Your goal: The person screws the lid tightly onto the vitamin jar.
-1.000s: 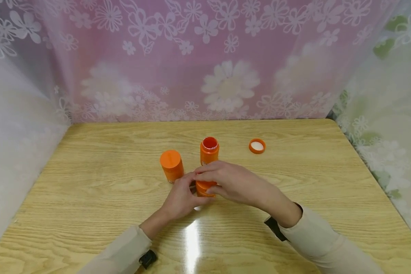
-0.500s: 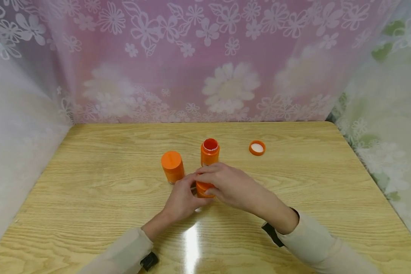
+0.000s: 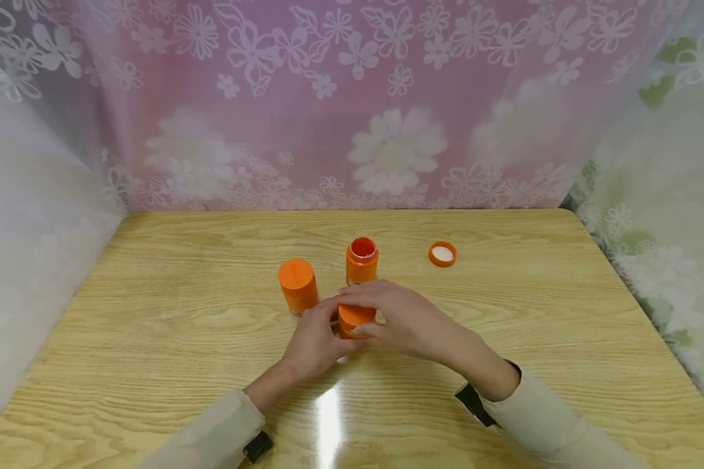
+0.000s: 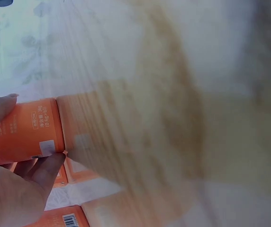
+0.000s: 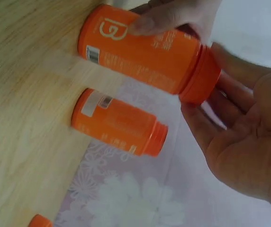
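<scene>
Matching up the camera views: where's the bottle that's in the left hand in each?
Head: held bottle, just below the centre.
Left wrist: held bottle, at the left, a little below mid-height, base toward the right.
Right wrist: held bottle, upper middle, lid end toward the right.
Shared landmark: left hand, gripping it in all three.

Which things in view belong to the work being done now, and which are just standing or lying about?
In the work now:
held orange bottle
its fitted cap

Apparently just about, not held:
capped bottle
open bottle
loose cap, lying upturned
</scene>
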A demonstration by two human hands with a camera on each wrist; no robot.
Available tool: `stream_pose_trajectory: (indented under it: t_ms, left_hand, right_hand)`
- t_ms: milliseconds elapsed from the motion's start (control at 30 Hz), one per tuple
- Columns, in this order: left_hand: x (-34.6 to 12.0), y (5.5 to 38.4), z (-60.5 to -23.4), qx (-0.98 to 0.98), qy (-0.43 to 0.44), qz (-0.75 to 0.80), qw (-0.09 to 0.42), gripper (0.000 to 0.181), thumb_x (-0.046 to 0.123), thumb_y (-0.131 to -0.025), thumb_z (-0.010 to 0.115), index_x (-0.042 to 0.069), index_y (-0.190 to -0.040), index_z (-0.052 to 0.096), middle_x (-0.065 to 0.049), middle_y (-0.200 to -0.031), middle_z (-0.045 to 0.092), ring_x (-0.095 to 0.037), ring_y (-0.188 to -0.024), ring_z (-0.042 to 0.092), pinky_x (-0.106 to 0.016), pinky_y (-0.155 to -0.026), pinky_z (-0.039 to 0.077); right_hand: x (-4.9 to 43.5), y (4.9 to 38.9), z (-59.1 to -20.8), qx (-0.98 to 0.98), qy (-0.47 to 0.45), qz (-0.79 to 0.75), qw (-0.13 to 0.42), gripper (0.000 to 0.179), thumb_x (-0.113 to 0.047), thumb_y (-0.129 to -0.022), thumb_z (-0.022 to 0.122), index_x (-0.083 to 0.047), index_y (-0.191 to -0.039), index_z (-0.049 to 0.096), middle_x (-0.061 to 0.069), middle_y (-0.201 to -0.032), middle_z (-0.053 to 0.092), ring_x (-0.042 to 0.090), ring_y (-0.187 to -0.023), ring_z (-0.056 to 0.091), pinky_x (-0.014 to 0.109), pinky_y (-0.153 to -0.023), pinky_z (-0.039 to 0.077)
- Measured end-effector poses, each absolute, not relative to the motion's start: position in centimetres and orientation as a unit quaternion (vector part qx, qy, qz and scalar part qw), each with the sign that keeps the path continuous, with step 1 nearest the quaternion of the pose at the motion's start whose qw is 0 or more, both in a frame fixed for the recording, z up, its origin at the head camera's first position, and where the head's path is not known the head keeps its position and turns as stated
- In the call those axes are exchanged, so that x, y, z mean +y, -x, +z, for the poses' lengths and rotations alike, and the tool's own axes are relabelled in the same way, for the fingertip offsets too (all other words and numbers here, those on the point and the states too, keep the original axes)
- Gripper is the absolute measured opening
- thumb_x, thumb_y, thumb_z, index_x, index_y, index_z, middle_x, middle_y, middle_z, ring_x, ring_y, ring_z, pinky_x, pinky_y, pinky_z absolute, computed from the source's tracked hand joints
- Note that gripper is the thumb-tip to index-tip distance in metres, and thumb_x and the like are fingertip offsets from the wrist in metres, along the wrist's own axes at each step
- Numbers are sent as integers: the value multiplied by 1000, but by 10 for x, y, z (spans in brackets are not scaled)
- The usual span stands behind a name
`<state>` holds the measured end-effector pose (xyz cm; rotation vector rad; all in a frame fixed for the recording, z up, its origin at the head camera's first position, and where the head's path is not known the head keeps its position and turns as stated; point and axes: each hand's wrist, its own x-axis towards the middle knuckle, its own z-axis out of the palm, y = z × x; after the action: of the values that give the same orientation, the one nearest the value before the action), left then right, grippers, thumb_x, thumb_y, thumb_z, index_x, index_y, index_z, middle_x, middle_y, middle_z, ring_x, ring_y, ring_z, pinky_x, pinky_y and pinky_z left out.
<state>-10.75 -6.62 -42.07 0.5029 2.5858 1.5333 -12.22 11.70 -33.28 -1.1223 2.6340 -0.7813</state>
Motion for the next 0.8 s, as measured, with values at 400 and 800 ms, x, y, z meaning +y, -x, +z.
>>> stream_pose_trajectory:
  t_ms: [400, 800]
  left_hand:
    - [-84, 96, -416, 845, -129, 514, 72, 57, 24, -75, 84, 18, -125, 56, 9, -113, 60, -9, -105, 58, -33, -91, 48]
    - [-128, 77, -414, 848, -78, 519, 76, 64, 24, -69, 87, 19, -125, 57, 7, -115, 61, -11, -104, 59, -33, -87, 51]
  right_hand:
    - [150, 132, -327, 883, 325, -331, 72, 44, -43, -91, 63, -26, -131, 57, -4, -140, 47, 16, -130, 40, 43, -102, 39]
    - [177, 134, -341, 897, 294, -321, 79, 44, -48, -93, 57, -23, -128, 59, -3, -143, 44, 18, -131, 40, 45, -100, 40]
